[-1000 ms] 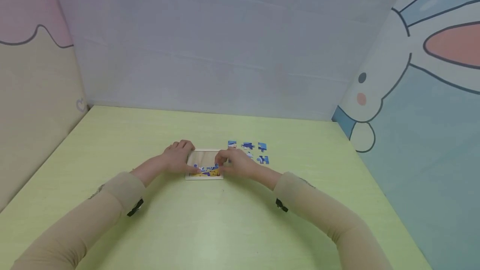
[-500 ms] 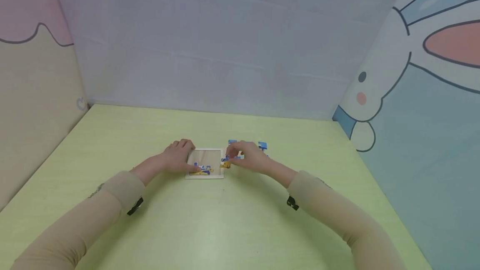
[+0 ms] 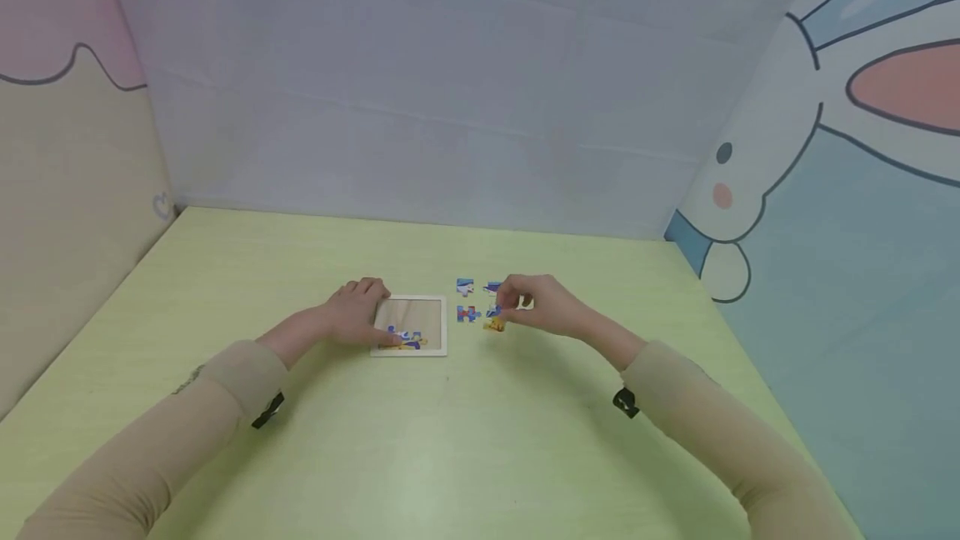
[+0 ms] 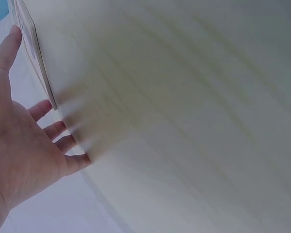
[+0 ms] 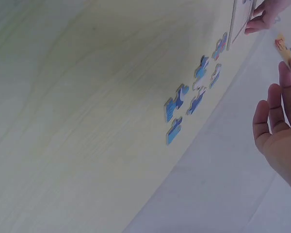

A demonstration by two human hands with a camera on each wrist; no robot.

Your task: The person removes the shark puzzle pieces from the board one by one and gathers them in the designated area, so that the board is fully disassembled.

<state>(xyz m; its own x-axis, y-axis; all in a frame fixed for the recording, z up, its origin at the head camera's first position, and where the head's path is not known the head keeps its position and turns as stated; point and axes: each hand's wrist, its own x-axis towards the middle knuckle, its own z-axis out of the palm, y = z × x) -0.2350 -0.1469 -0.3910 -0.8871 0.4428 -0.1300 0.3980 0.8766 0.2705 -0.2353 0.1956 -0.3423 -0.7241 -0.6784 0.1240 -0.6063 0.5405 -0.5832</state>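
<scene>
My right hand point(image 3: 543, 305) pinches a yellow jigsaw piece point(image 3: 494, 325) between thumb and fingertips, right of the puzzle frame point(image 3: 443, 327). The right wrist view shows this yellow and red piece point(image 5: 281, 46) raised at the fingertips. My left hand point(image 3: 348, 315) rests at the frame's left side, fingers extended past its upper left corner. Its thumb lies over the joined puzzle pieces point(image 3: 412, 338) in the tray's lower left part; the thumb covers some of them. In the left wrist view, the fingers point(image 4: 56, 128) touch the tabletop beside the frame edge.
Several loose blue and white puzzle pieces point(image 3: 465, 287) lie right of the frame, some behind my right hand. The right wrist view shows these loose pieces point(image 5: 174, 131) spread over the pale table point(image 3: 450, 457). Fabric walls point(image 3: 420, 90) surround the table's back and sides.
My right hand has lifted the yellow piece out of the frame's lower right and carried it right, over by the loose pieces. The left hand has stayed put.
</scene>
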